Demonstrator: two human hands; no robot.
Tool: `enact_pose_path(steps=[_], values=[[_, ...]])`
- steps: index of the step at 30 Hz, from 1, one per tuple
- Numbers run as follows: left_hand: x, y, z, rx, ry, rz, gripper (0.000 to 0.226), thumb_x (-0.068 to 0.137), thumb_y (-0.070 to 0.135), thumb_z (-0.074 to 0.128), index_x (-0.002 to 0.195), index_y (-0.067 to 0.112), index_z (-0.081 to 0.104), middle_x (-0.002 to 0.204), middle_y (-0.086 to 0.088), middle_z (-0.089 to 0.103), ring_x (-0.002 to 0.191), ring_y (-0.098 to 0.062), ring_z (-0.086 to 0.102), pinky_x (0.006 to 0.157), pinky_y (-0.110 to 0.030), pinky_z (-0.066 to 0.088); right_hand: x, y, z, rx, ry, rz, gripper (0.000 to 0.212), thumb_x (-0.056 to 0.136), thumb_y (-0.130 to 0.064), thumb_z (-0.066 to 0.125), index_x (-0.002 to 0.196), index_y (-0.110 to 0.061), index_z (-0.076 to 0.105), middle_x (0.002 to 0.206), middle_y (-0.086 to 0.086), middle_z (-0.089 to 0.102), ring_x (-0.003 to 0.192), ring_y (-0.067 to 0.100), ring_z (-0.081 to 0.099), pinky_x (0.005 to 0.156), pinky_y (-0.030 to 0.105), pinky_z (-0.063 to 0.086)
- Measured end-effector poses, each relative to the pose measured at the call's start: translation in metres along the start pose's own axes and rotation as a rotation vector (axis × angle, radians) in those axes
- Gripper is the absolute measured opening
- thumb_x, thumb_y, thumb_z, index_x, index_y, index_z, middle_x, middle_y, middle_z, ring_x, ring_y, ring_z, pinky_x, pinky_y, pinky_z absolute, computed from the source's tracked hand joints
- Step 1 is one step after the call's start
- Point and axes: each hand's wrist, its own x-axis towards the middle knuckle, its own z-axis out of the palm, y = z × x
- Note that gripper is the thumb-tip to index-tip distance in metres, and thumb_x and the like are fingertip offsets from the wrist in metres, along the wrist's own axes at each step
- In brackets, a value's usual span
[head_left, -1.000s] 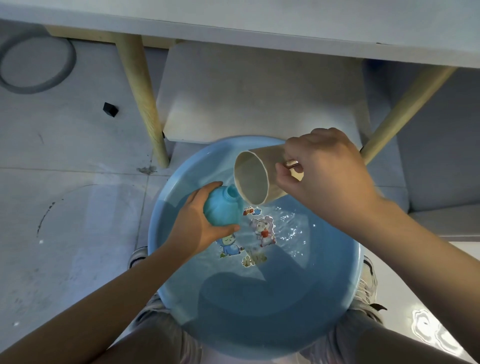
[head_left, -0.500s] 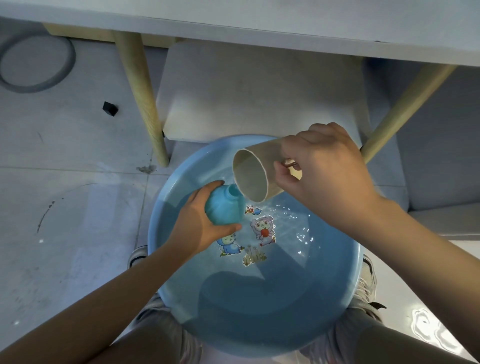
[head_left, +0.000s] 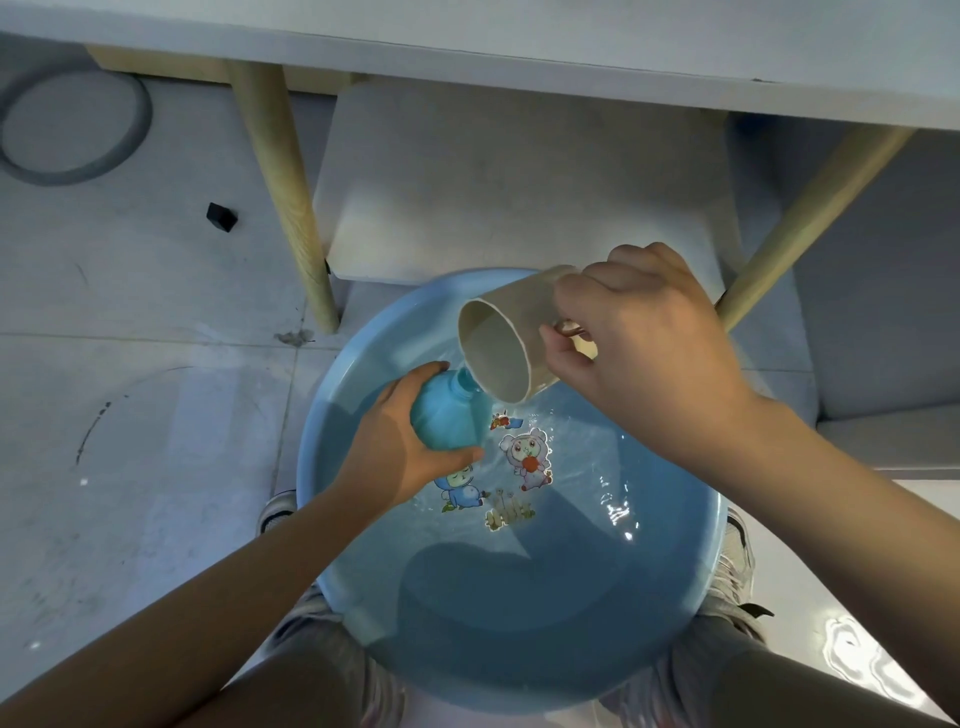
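From the head view, the left hand (head_left: 400, 447) is wrapped round a turquoise bottle (head_left: 447, 415), fingers and thumb curled on its round body, neck pointing up and away. Just above that neck, the right hand (head_left: 639, 353) grips a beige mug (head_left: 498, 353) by the handle side. The mug is tipped right over, its open mouth facing the left hand. Its lower lip sits right beside the bottle's opening, though whether they touch is hard to tell. Below both hands lies a blue basin (head_left: 318, 431) of rippling water, with cartoon stickers (head_left: 524, 460) on its bottom just right of the left hand. Beyond the right hand stands a desk (head_left: 519, 31) on pale wooden legs (head_left: 283, 208).
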Motion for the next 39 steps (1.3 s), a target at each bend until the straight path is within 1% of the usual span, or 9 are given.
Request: enact_pose_path(steps=[6, 12, 15, 20, 23, 28, 33, 36, 39], values=[[0.0003, 0.0018, 0.0000, -0.002, 0.001, 0.001, 0.084, 0.055, 0.028, 0.091, 0.123, 0.043, 0.042, 0.124, 0.005, 0.054, 0.112, -0.015, 0.054, 0.096, -0.034, 0.049, 0.0012, -0.0024, 0.0003, 0.002, 0.033, -0.035, 0.019, 0.066, -0.007, 0.064, 0.056, -0.010, 0.048, 0.052, 0.006, 0.047, 0.053, 0.025, 0.042, 0.064, 0.029, 0.027], [0.0003, 0.0017, 0.0006, 0.011, -0.004, -0.002, 0.085, 0.055, 0.028, 0.091, 0.126, 0.039, 0.043, 0.124, 0.006, 0.053, 0.112, -0.015, 0.053, 0.095, -0.034, 0.049, 0.0006, -0.0030, 0.0008, 0.008, 0.040, -0.061, 0.017, 0.066, -0.004, 0.066, 0.057, -0.008, 0.052, 0.055, 0.006, 0.051, 0.056, 0.026, 0.046, 0.065, 0.029, 0.028], [0.0011, 0.0018, 0.0013, 0.012, -0.003, -0.004, 0.085, 0.055, 0.029, 0.091, 0.124, 0.042, 0.043, 0.124, 0.006, 0.053, 0.112, -0.014, 0.053, 0.096, -0.035, 0.049, 0.0004, -0.0024, 0.0007, 0.010, 0.041, -0.068, 0.018, 0.068, -0.005, 0.065, 0.058, -0.008, 0.052, 0.054, 0.006, 0.049, 0.057, 0.026, 0.047, 0.066, 0.028, 0.028], [0.0003, 0.0036, 0.0013, 0.008, -0.009, -0.008, 0.084, 0.055, 0.028, 0.091, 0.122, 0.041, 0.041, 0.123, 0.007, 0.053, 0.111, -0.014, 0.053, 0.095, -0.031, 0.048, 0.0008, -0.0034, 0.0001, 0.014, 0.051, -0.084, 0.019, 0.070, -0.003, 0.064, 0.057, -0.009, 0.051, 0.054, 0.006, 0.048, 0.058, 0.026, 0.047, 0.065, 0.030, 0.028], [0.0004, 0.0048, 0.0016, 0.012, -0.009, -0.006, 0.084, 0.056, 0.029, 0.091, 0.121, 0.042, 0.041, 0.122, 0.008, 0.052, 0.112, -0.014, 0.052, 0.096, -0.031, 0.047, 0.0007, -0.0042, 0.0001, 0.030, 0.053, -0.095, 0.020, 0.071, -0.002, 0.064, 0.057, -0.009, 0.051, 0.053, 0.005, 0.048, 0.058, 0.026, 0.048, 0.065, 0.030, 0.028], [0.0000, 0.0062, 0.0016, 0.023, -0.015, -0.011, 0.084, 0.056, 0.028, 0.091, 0.118, 0.045, 0.038, 0.119, 0.007, 0.051, 0.111, -0.015, 0.052, 0.096, -0.033, 0.047, 0.0005, -0.0043, 0.0005, 0.030, 0.057, -0.115, 0.022, 0.074, -0.002, 0.063, 0.057, -0.010, 0.051, 0.053, 0.005, 0.047, 0.057, 0.026, 0.046, 0.065, 0.030, 0.029], [0.0001, 0.0078, 0.0017, 0.015, -0.013, -0.015, 0.082, 0.057, 0.026, 0.090, 0.118, 0.045, 0.038, 0.119, 0.008, 0.051, 0.109, -0.013, 0.052, 0.095, -0.030, 0.047, 0.0007, -0.0062, 0.0020, 0.031, 0.075, -0.142, 0.023, 0.074, -0.001, 0.062, 0.057, -0.011, 0.049, 0.052, 0.004, 0.042, 0.057, 0.025, 0.045, 0.064, 0.031, 0.030], [0.0006, 0.0072, 0.0016, 0.013, -0.015, -0.015, 0.082, 0.057, 0.028, 0.090, 0.118, 0.046, 0.038, 0.120, 0.007, 0.053, 0.109, -0.014, 0.053, 0.093, -0.029, 0.047, 0.0003, -0.0056, 0.0031, 0.041, 0.083, -0.148, 0.025, 0.073, 0.000, 0.063, 0.058, -0.012, 0.047, 0.053, 0.003, 0.041, 0.060, 0.024, 0.042, 0.065, 0.031, 0.031], [0.0003, 0.0060, 0.0017, 0.011, -0.019, -0.019, 0.082, 0.057, 0.030, 0.090, 0.118, 0.046, 0.038, 0.119, 0.007, 0.055, 0.108, -0.014, 0.054, 0.093, -0.031, 0.049, 0.0002, -0.0056, 0.0032, 0.051, 0.086, -0.153, 0.024, 0.073, 0.000, 0.063, 0.059, -0.012, 0.048, 0.054, 0.003, 0.041, 0.064, 0.021, 0.038, 0.066, 0.030, 0.030]])
